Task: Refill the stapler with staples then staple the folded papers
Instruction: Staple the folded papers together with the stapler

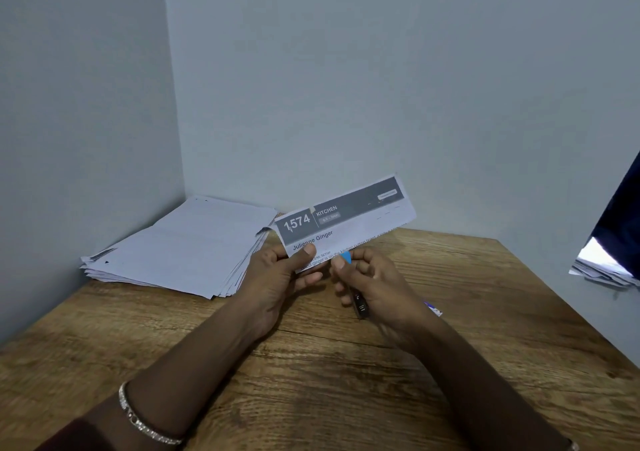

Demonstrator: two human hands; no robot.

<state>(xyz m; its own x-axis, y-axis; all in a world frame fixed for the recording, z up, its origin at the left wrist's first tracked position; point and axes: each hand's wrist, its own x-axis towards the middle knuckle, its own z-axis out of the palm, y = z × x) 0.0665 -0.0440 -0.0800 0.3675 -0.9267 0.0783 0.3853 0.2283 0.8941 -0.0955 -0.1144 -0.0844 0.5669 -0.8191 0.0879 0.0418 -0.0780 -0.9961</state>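
Above the desk (346, 381), the left hand (277, 277) pinches the folded paper (346, 215) by its lower corner, fingers clamped on it. The right hand (377, 284) grips the stapler (358, 303), blue tip at the paper's edge. For a clean staple, seat the edge fully between the jaws and square before squeezing.

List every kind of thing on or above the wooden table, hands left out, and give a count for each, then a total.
Folded paper, printed "1574 KITCHEN": 1
Stack of loose sheets: 1
Stapler, blue-tipped, in the right hand: 1
Small box, mostly hidden behind the right hand: 1
Bracelet on the left wrist: 1
Total: 5
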